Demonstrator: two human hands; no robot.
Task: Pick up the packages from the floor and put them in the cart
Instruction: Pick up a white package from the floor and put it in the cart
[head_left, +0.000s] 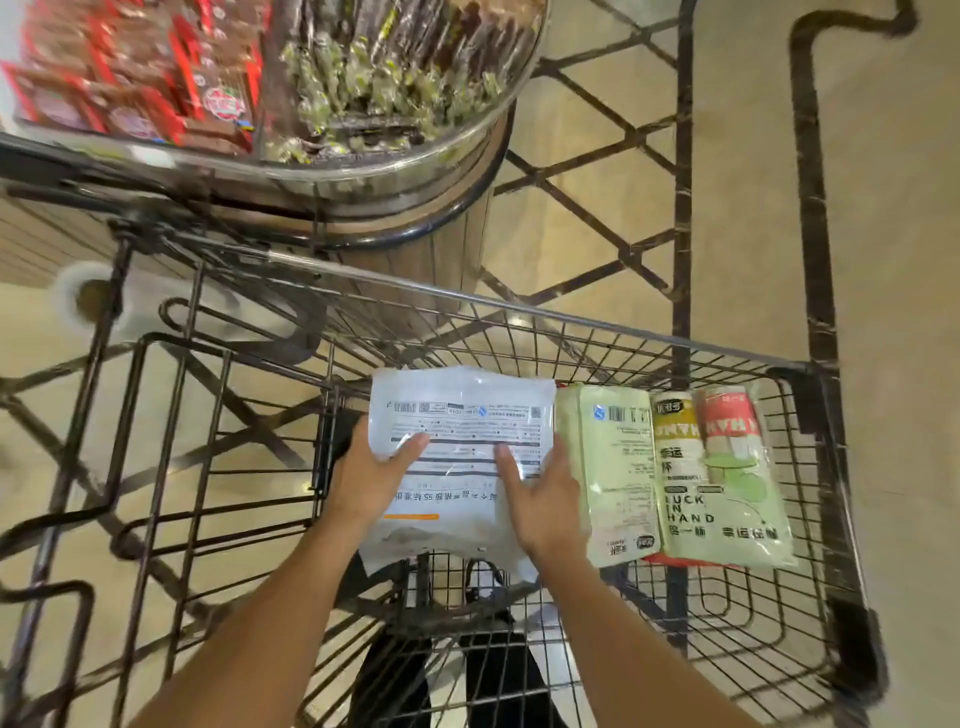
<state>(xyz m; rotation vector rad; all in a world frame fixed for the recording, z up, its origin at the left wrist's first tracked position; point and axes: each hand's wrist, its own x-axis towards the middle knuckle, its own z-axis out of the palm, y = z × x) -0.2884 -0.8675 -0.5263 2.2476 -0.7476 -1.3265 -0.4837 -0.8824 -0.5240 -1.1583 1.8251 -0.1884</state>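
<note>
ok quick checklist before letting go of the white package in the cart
1. Both hands on the package: ok. The left hand and the right hand grip the white package from either side.
2. Package inside the cart: ok, it sits within the wire rim.
3. Package resting on the basket floor: cannot tell, its underside is hidden.
4. Neighbouring packs stable: ok. The pale green pack and the cup pack lie flat on its right.
5. Free room on the left of the basket: ok, bare wire there.
6. More packages left on the floor: cannot tell, none in view.
</note>
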